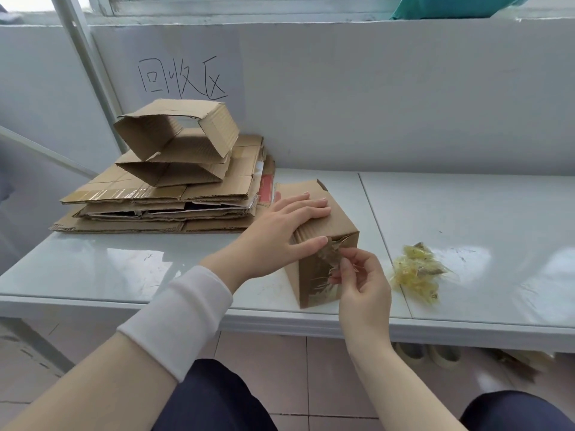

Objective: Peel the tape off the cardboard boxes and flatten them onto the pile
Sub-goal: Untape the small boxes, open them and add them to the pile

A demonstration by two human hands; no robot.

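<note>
Cardboard box [329,219], standing near the front edge of the white surface [124,269] just right of the flattened pile [161,200], is steadied by a person's left hand [286,231], fingers laid flat on its top with no closed grip. The right hand [361,278] keeps a pinching grip on the lifted tape [323,269] on the near face. The peel looks best drawn low and slow along that face, box pressed down, lest the film tear short.
</note>
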